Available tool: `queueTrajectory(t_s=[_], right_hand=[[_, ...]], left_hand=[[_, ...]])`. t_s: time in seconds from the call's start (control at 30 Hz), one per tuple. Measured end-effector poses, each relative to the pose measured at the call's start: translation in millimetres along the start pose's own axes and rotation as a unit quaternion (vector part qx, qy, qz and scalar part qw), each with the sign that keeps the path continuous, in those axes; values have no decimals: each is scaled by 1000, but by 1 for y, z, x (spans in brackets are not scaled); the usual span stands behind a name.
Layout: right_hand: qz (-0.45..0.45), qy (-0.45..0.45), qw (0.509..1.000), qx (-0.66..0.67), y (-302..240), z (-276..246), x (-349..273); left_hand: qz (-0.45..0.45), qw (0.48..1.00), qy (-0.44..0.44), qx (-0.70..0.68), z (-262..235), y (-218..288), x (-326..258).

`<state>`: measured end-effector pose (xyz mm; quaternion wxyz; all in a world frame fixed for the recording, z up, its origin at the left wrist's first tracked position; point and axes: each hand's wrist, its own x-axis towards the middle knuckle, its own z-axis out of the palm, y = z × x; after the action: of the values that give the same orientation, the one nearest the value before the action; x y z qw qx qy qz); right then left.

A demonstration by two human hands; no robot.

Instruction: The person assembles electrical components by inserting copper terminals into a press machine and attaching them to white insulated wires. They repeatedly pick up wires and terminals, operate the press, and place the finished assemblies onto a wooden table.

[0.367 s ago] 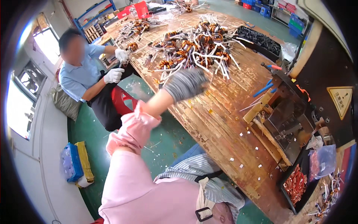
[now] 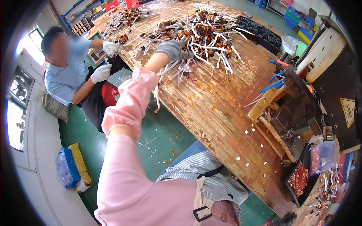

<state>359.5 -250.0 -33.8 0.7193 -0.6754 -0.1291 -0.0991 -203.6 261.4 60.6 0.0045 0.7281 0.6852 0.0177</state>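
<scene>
My left hand, in a grey striped glove with a pink sleeve behind it, reaches to the near left side of a heap of copper-wound ring coils with white leads. Its fingertips are among the coils and leads, and blur and clutter hide whether they grip one. Below the hand, thin leads and a small black part lie on the wooden table. At the lower right edge a dark glove, apparently my right hand, barely shows beside something red; its fingers are hidden.
Across the table's left corner sits a co-worker in white gloves, working on a small piece. A black machine stands at the right, with a tray of copper pieces before it. Behind the heap is a bin of black parts.
My left hand has moved forward and left to the coil heap from over the bare tabletop beside it. The view has shifted slightly, and a dark glove has appeared at the lower right edge.
</scene>
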Motion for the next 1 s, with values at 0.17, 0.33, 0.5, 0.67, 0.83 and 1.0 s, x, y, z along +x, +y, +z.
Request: queueTrajectory(t_s=[0.17, 0.33, 0.5, 0.67, 0.83, 1.0], right_hand=[[41, -82, 995, -28, 21, 25, -20], [66, -126, 989, -51, 36, 18, -32], [80, -176, 979, -67, 51, 13, -39], [90, -232, 965, -77, 69, 14, -43], [72, -266, 957, -93, 89, 16, -50], [5, -117, 983, -140, 97, 48, -74]], left_hand=[[-40, 990, 33, 128, 62, 6, -27], [-24, 993, 101, 63, 55, -5, -38], [-163, 967, 184, -61, 82, -23, -50], [-239, 963, 63, -110, 86, -28, -62], [-219, 960, -87, -151, 106, -76, -28], [-137, 962, 5, -236, 128, -81, -24]])
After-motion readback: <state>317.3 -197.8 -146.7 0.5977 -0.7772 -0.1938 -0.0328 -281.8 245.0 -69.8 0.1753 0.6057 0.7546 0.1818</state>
